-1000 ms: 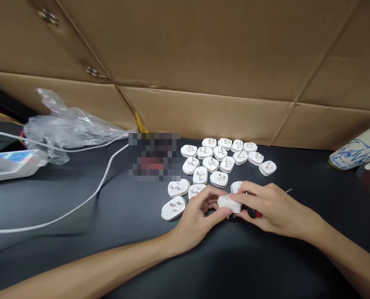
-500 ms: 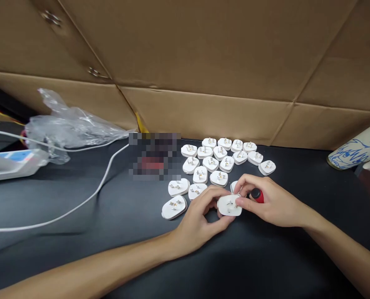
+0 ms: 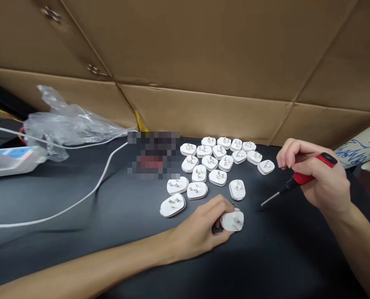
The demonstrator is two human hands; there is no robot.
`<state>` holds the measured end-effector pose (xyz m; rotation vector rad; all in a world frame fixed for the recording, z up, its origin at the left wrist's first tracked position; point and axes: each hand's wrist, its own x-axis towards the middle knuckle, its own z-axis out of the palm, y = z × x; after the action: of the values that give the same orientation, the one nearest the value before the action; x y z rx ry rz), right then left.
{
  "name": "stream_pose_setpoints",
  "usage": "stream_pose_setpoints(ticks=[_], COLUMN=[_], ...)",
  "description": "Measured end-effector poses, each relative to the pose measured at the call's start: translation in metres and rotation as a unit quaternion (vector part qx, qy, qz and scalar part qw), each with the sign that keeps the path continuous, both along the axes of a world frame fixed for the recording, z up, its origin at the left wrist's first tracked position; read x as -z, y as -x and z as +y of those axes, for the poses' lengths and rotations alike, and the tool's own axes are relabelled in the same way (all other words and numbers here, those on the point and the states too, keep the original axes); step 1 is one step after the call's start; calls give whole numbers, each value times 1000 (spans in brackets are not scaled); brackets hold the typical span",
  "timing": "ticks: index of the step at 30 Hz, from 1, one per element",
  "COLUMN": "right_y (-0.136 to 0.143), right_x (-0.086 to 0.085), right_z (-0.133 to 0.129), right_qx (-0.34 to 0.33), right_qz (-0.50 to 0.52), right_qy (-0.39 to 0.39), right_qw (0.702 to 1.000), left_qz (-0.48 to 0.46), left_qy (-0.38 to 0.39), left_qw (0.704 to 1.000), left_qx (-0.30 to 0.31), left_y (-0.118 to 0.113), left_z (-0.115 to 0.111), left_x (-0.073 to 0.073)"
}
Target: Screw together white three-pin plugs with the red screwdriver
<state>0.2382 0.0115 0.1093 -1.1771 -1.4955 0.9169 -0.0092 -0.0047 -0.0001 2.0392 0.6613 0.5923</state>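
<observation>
A person works bare-handed at a dark bench [image 3: 281, 261], left hand [image 3: 203, 226] grasping a white plug adapter [image 3: 231, 222] by its near and far edges, thumb on the near side and fingers over the far one. The adapter sits at the fingertips, to the right of the palm, its pronged face turned up toward the viewer. Fingers cover part of its outline, but its long axis appears to run roughly sideways.

To the right, the right hand [image 3: 317, 176] has its grip closed around the handle of a red-and-black screwdriver [image 3: 303, 178], which is tucked beneath the thumb while the fingertips bunch together; whether they also pinch something small, one cannot tell. The tool's long axis slants from the handle's butt down and leftward, so the metal tip [image 3: 262, 204] points toward the left hand's side. A gap of bare bench separates tip and adapter: the tip lies to the adapter's right and slightly farther from the person, touching nothing held. The left hand is plainly the nearer one to that adapter.

Just beyond the held piece rests a lone adapter [image 3: 237, 189], prongs up, with a loose cluster of similar adapters [image 3: 209, 162] behind it.
</observation>
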Motion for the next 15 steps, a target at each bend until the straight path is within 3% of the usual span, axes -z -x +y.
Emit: stream_pose_setpoints(ticks=[5, 10, 15], right_y=[8, 17, 18], right_x=[1, 1, 4], right_z=[-3, -1, 3], right_qx=[-3, -13, -33], right_qz=[-108, -128, -184], right_qy=[67, 139, 122], right_qw=[992, 982, 975], left_qz=[48, 87, 92], left_qy=[-32, -100, -102], left_qw=[998, 991, 990], left_qx=[-16, -35, -36], left_y=[0, -3, -4], left_z=[0, -2, -3], left_x=[0, -3, -3])
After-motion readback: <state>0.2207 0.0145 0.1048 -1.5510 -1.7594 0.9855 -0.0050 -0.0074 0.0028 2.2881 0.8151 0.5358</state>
